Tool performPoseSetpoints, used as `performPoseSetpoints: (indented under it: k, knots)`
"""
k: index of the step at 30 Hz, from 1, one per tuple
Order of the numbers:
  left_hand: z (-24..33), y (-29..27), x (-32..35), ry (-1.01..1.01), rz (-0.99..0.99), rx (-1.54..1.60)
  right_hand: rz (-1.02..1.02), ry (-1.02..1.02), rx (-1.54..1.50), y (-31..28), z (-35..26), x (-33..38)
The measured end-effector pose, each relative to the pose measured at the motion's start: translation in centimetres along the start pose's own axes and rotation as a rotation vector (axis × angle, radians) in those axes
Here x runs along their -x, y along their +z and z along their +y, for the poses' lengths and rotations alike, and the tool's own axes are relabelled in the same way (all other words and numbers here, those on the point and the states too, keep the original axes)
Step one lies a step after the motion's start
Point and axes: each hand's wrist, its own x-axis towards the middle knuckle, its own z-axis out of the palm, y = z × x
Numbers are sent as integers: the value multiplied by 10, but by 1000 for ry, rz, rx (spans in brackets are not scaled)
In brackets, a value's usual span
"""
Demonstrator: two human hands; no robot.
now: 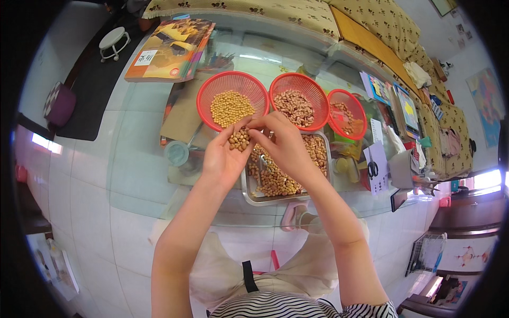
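Note:
My left hand (217, 159) is cupped palm up, holding a small heap of mixed beans (239, 140). Over that palm, my right hand (286, 142) has its thumb and forefinger pinched at the edge of the heap; whatever lies between the fingertips is too small to make out. Below both hands sits a metal tray (269, 201) of mixed beans and nuts (280, 183), partly covered by my right hand and forearm. Beyond stand three red baskets: the left one (202, 87) with yellow soybeans (231, 107), the middle one (298, 77) with speckled beans (295, 107), the small right one (360, 110) with brownish pieces (342, 117).
Everything stands on a glass-topped table (151, 172). A stack of books (172, 47) lies at its far left, a round pale-blue lid-like thing (176, 153) nearer. To the right are black-handled scissors (373, 168) on a purple sheet, and more books (405, 108). A cloth-covered sofa (286, 16) lies beyond.

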Motion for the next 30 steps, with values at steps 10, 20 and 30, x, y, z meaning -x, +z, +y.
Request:
performPoseSetpoints:
  k: [10, 20, 30]
  knots:
    - [-10, -6, -3, -122, -44, 72, 550, 394, 30, -110, 104, 40]
    - [-25, -8, 0, -158, -59, 22, 464, 407, -158, -118, 95, 65]
    - [-49, -22, 1, -302, -171, -20, -120, -20, 58, -38, 6, 67]
